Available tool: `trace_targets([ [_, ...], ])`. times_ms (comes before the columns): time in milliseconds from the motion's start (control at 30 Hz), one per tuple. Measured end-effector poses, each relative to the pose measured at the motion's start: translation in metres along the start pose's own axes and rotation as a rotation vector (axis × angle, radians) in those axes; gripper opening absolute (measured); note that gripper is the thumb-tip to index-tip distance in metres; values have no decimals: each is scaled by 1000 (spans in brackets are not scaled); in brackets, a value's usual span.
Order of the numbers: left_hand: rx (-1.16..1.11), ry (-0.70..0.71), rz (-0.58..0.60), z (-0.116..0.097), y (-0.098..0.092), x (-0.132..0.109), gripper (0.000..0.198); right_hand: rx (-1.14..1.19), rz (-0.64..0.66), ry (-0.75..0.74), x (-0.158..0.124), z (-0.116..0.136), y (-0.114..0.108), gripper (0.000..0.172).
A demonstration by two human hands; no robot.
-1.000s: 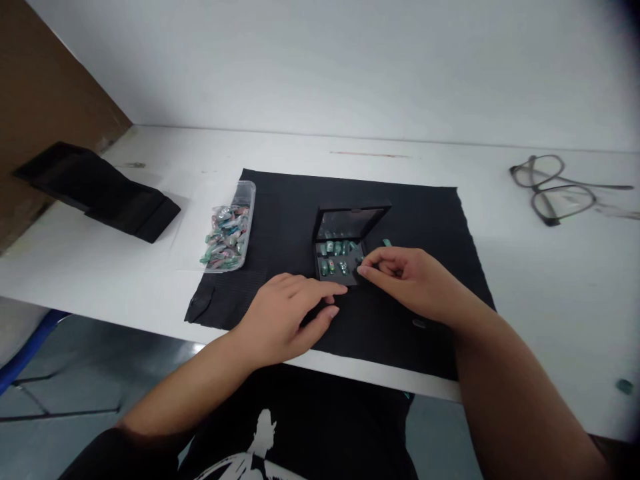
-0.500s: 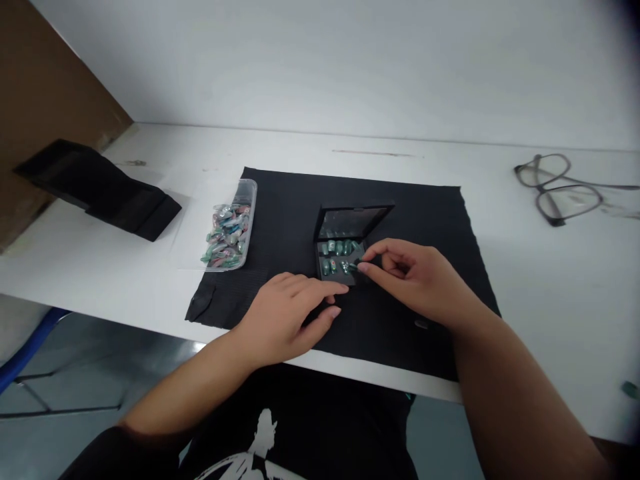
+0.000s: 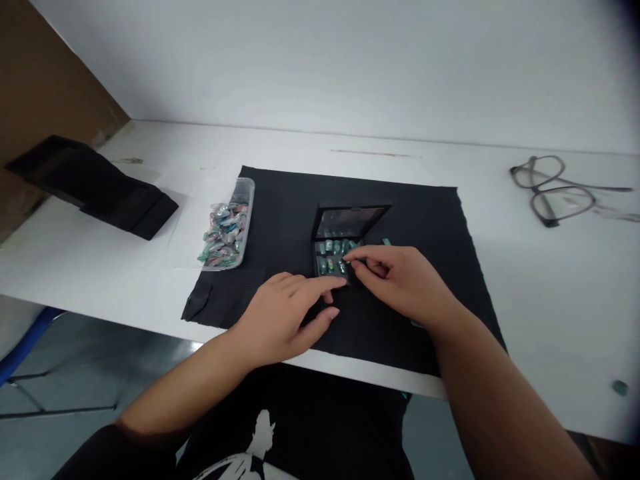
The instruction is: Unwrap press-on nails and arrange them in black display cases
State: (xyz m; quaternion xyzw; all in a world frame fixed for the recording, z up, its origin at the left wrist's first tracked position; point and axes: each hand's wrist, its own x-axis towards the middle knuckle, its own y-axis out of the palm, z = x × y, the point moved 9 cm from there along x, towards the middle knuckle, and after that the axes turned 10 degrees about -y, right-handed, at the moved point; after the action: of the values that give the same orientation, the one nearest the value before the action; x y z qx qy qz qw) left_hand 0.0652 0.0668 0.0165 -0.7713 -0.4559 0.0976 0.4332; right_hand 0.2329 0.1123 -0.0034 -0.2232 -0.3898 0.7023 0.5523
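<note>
A small black case [image 3: 315, 257] stands with its mirrored lid [image 3: 345, 222] raised. Green press-on nails [image 3: 337, 247] lie in it in two rows. My right hand [image 3: 403, 280] is over the case's right side, thumb and index finger pinched on a green press-on nail, mostly hidden by the fingertips. My left hand [image 3: 287, 317] lies at the front of the case, index fingertip at its front edge and thumb apart, holding nothing.
Under the case lies a black cloth [image 3: 280, 207] on the white table [image 3: 540, 287]. A clear plastic tub [image 3: 247, 220] of small wrapped pieces is at left, near a black stand [image 3: 123, 197]. Glasses [image 3: 563, 200] lie at right, and a small green piece [image 3: 620, 387] near the front edge.
My right hand has moved left, bringing its pinched fingertips further over the lower row of nails. A green piece behind that hand now shows. My left hand stays at the case's front.
</note>
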Motion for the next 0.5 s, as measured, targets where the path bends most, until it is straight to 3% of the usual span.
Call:
trace_targets([
  [233,18,-7,27,1,2,0,36,96,-21,-9,-2,-4,3,25],
  [500,18,30,-66,-3,-8,2,24,77,-116,28,-6,-8,-12,15],
])
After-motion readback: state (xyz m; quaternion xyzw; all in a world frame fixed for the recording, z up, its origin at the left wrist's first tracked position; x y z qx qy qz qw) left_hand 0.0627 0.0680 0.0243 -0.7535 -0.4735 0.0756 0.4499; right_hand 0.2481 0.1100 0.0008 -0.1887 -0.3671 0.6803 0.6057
